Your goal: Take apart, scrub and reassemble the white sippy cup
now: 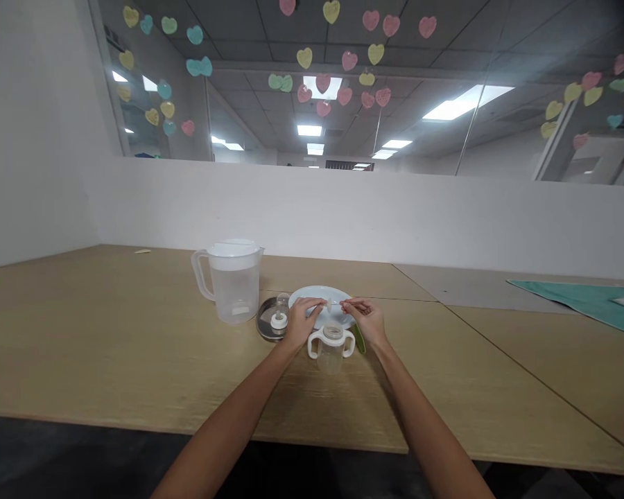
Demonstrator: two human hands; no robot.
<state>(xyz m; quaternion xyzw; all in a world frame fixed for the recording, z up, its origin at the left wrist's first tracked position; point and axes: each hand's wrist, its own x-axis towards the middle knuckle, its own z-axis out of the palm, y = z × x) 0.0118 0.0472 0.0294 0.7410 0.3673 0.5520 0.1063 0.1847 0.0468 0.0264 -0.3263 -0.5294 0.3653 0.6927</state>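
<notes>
Over a white plate (304, 294), my left hand (301, 320) pinches a small translucent piece (329, 303), too small to make out its kind. My right hand (370, 321) faces it, thumb and fingertips pressed together near the same piece; what they grip is too fine to name. Just below the hands stands an open clear baby bottle (331, 353) with two white handles. Left of my left hand, a round metal dish (263, 326) holds a white bottle collar (279, 321) and a clear dome-shaped cap (283, 302).
A translucent lidded pitcher (236, 287) stands left of the metal dish. Something with a green handle (360, 339) lies beside the bottle, partly behind my right wrist. A teal cloth (577, 301) lies at the far right. The wooden table (161, 346) meets a white wall (239, 208) behind.
</notes>
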